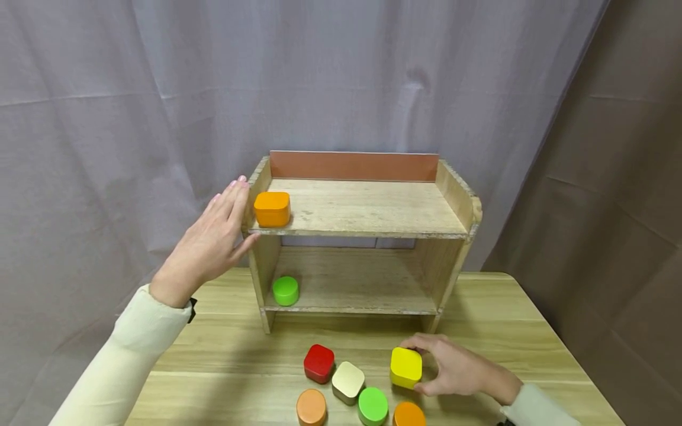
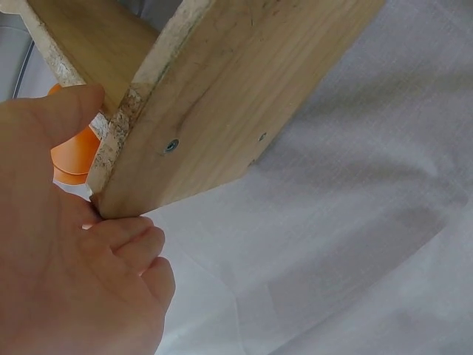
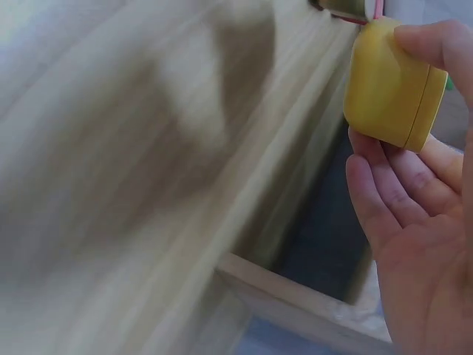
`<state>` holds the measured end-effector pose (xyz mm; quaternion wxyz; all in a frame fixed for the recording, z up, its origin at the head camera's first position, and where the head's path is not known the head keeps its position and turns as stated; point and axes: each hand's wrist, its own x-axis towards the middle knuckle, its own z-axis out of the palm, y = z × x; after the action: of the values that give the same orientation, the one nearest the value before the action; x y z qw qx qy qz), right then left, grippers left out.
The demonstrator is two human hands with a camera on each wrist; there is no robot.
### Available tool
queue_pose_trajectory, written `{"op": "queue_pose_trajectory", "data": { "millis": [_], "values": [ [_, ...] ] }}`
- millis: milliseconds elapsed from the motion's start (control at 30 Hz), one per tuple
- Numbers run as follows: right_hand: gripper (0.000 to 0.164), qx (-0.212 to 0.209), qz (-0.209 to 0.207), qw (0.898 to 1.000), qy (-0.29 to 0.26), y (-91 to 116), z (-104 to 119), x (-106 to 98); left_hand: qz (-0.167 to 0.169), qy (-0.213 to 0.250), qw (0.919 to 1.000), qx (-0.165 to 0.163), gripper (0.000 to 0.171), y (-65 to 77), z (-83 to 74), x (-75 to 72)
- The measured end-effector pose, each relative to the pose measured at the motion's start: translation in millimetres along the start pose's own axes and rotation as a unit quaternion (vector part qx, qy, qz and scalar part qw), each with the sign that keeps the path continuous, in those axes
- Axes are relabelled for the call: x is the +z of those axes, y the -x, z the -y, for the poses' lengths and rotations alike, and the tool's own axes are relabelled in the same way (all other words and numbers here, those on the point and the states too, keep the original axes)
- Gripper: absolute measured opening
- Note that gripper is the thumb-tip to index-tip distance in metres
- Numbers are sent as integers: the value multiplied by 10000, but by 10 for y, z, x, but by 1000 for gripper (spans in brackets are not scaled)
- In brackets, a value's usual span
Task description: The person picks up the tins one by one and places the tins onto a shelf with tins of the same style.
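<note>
A small yellow square box (image 1: pixel 406 367) with rounded corners and a lid seam is pinched between the thumb and fingers of my right hand (image 1: pixel 460 367), at the table's right front. The right wrist view shows the thumb on one side of the yellow box (image 3: pixel 388 85) and fingers beneath. My left hand (image 1: pixel 213 236) holds the left side panel of a two-tier wooden shelf (image 1: pixel 362 204), its thumb at the front edge. An orange square box (image 1: pixel 273 209) sits on the upper tier's left end. On the lower tier, also left, stands a round green box (image 1: pixel 286 290).
In front of the shelf lie a red square box (image 1: pixel 319 363), a cream square box (image 1: pixel 348 381), a peach round box (image 1: pixel 311 407), a green round box (image 1: pixel 373 406) and an orange round box (image 1: pixel 409 415). A grey curtain (image 1: pixel 341 77) hangs behind the wooden table (image 1: pixel 213 343).
</note>
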<state>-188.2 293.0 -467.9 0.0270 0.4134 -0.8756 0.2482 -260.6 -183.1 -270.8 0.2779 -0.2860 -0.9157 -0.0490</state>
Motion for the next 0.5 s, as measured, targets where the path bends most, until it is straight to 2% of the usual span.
{"op": "queue_pose_trajectory", "data": {
  "millis": [267,500],
  "values": [
    [67,-468,83,9989,-25,-151,144,-254,75,-4,10000,-30,88,-10,1,11],
    [67,-526,289,9982,-18,-365,345,-520,51,-52,10000,-9,88,-16,9,-1]
  ]
}}
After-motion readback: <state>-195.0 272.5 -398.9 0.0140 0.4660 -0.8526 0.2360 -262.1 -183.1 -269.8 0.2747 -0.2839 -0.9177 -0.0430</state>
